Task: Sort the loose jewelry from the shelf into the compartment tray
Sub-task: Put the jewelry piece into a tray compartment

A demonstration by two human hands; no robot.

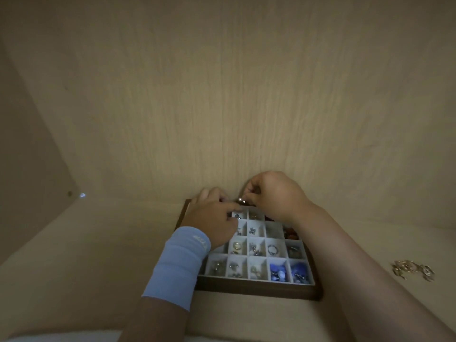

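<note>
A dark wooden compartment tray point(256, 291) with pale lined cells sits on the shelf, holding rings, earrings and blue and orange beads. My right hand point(274, 196) hovers over the tray's far edge and pinches a small pearl earring point(240, 200) between thumb and fingertips. My left hand point(212, 218), with a light blue wristband, lies over the tray's far left cells, its curled fingers meeting the same small piece. What the left fingertips hold is hidden. A loose pile of gold jewelry point(414, 269) lies on the shelf to the right of the tray.
The shelf is a pale wood box: back wall point(222, 95) just behind the tray, left side wall point(29, 156) with a small shelf pin point(70, 193). Bare shelf floor point(98, 255) spreads left of the tray.
</note>
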